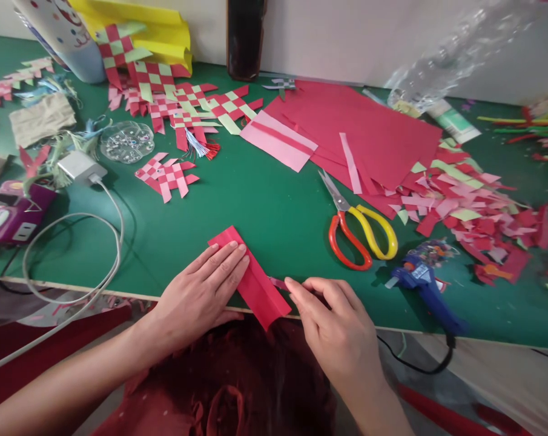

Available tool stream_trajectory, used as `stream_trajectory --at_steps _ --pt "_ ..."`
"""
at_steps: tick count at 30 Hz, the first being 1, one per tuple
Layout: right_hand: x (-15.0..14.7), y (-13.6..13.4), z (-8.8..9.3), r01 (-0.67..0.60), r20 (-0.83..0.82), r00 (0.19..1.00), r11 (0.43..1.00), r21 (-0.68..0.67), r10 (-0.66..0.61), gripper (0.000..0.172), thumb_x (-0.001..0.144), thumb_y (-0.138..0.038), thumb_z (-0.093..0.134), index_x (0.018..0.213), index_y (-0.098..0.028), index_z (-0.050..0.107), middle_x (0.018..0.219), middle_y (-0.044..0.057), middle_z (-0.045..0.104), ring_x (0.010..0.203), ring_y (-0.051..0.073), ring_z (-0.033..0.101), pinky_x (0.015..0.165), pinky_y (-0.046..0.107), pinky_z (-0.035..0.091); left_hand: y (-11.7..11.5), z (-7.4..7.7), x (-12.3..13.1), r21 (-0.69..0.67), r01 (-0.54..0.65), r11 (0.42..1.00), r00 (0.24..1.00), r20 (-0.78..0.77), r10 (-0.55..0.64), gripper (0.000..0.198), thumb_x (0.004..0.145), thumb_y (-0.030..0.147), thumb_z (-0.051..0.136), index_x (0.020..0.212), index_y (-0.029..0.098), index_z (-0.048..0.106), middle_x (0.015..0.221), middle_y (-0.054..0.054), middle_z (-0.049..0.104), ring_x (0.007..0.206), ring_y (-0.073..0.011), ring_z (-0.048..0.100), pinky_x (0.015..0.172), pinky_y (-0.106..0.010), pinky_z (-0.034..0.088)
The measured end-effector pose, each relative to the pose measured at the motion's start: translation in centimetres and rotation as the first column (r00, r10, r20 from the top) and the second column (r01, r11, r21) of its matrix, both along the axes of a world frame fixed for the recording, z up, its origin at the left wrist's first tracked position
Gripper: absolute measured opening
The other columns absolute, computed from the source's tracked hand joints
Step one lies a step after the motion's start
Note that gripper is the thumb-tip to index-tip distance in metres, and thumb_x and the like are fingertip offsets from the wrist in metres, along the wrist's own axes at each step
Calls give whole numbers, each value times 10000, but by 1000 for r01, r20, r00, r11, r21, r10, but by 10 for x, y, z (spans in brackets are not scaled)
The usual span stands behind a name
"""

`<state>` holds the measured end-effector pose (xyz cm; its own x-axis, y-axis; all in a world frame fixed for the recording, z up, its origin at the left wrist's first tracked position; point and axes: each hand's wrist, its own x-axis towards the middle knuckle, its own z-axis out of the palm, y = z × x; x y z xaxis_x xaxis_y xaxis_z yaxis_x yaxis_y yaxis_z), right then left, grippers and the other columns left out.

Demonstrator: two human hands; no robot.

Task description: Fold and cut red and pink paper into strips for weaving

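A folded strip of red paper [260, 287] lies slantwise at the front edge of the green table, its lower end reaching over the edge. My left hand [205, 281] presses flat on the strip's upper left part, fingers stretched out. Close to the strip's right side, my right hand [335, 321] pinches a slim, thin piece [278, 283] between thumb and fingers. It looks like a small blade, though most of it is hidden in the hand. Scissors [353, 224] with one red and one yellow handle lie spread beyond my right hand.
Red paper sheets [364, 133] and a heap of paper scraps [473, 200] lie at the back right. A blue glue gun [428, 290] rests near the front edge. Woven paper fish [167, 175], a bead tray [127, 142] and a white charger cable [119, 212] occupy the left. A phone [245, 39] leans upright behind.
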<state>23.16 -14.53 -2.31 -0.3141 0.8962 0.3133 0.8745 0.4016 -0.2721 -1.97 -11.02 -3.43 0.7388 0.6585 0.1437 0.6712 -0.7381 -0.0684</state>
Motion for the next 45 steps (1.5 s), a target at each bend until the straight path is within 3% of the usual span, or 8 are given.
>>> stream_trajectory --at_steps 13,45 --pt "-4 8 0 2 -25 1000 1000 18 -2 249 893 -118 607 1092 -216 721 870 46 652 809 155 566 777 295 480 -1 -1 1 -33 -15 999 999 30 16 749 962 623 301 1427 51 430 1521 -148 408 1414 -275 366 1202 -429 248" --pt "-13 29 2 15 -23 1000 999 29 -14 215 890 -155 624 1062 -220 735 870 53 668 807 161 585 778 307 500 1 1 -1 -9 3 1000 1000 9 -3 775 930 644 383 1418 45 443 1512 -161 419 1404 -290 381 1184 -445 293"
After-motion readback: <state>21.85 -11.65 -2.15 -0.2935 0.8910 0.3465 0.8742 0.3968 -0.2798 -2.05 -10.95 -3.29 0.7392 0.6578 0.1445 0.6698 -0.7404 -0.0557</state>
